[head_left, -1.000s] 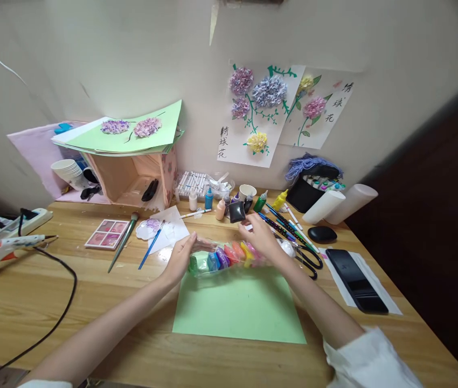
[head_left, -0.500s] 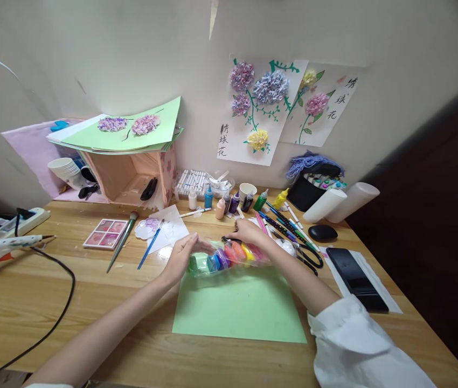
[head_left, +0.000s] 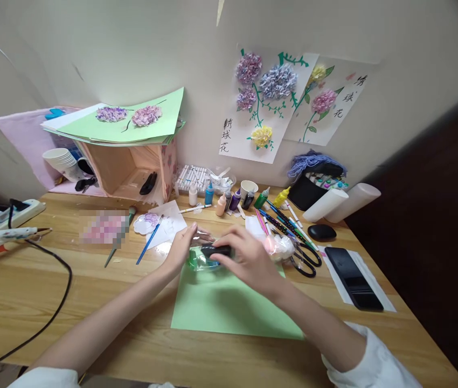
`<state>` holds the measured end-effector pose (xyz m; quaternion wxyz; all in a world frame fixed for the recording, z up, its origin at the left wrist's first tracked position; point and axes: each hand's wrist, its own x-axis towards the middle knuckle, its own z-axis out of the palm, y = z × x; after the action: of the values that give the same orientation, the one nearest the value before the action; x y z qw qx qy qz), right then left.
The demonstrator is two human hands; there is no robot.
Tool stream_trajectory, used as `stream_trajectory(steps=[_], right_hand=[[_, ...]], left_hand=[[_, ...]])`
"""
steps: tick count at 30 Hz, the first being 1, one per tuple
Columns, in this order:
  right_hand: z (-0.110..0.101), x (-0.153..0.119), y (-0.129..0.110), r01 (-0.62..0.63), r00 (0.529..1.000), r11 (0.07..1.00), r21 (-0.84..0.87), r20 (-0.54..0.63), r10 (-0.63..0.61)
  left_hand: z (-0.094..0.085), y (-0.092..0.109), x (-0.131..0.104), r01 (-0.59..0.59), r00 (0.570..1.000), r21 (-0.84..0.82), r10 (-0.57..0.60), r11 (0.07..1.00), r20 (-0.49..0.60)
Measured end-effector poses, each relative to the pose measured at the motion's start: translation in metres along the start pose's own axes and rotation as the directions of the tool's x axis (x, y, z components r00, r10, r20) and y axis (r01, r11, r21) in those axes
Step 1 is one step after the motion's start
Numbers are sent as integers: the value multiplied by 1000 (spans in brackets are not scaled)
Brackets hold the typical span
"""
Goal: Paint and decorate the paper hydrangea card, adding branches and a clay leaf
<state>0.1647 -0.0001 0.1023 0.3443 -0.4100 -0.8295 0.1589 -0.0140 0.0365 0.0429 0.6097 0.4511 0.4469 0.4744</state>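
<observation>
My left hand (head_left: pixel 180 249) holds the left end of a clear plastic packet (head_left: pixel 196 261), its fingers behind the wrap. Green soft lumps like modelling clay show inside, and pink and white lumps (head_left: pixel 279 245) come out past the right side of my other hand. My right hand (head_left: pixel 249 256) covers the packet's middle and pinches a glossy black oblong lump (head_left: pixel 216 250) between thumb and fingers, just over the packet. Whether the lump is wrapped I cannot tell. Under both hands lies a sheet of light green paper (head_left: pixel 229 307).
Black-handled scissors (head_left: pixel 310 258), pens (head_left: pixel 281 223) and paint bottles (head_left: pixel 235 200) lie or stand beyond my hands. A phone (head_left: pixel 354 277) and mouse (head_left: pixel 321 232) are at right. Brushes (head_left: pixel 148 243) and a corded glue gun (head_left: pixel 5 237) are at left, near a fabric box (head_left: pixel 168 167).
My right hand has moved left and toward me, from behind the packet to over its middle, bringing the black lump with it. The coloured lumps there are now hidden. The view has shifted slightly.
</observation>
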Motion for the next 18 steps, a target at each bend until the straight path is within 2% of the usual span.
stream_trajectory(steps=[3, 5, 7, 9, 12, 15, 18], right_hand=[[36, 0, -4, 103, 970, 956, -274, 238, -36], [59, 6, -1, 106, 925, 910, -401, 375, 58], [75, 14, 1, 71, 884, 888, -454, 441, 154], [82, 21, 1, 38, 865, 888, -459, 460, 201], [81, 27, -1, 14, 861, 898, -441, 462, 213], [77, 27, -4, -14, 877, 905, -425, 429, 215], [79, 25, -8, -92, 896, 898, -430, 357, 263]], left_hand=[[-1, 1, 3, 0, 1000, -8, 0, 1000, 14], [-2, 2, 3, -8, 1000, -13, 9, 1000, 26], [-2, 3, 3, -21, 999, -16, 21, 1000, 40], [-3, 4, 3, -35, 998, -18, 36, 999, 53], [-5, 6, 4, -65, 996, -19, 66, 998, 66], [-7, 6, 5, -102, 992, -10, 102, 995, 74], [-9, 3, 4, -143, 987, 13, 142, 990, 70]])
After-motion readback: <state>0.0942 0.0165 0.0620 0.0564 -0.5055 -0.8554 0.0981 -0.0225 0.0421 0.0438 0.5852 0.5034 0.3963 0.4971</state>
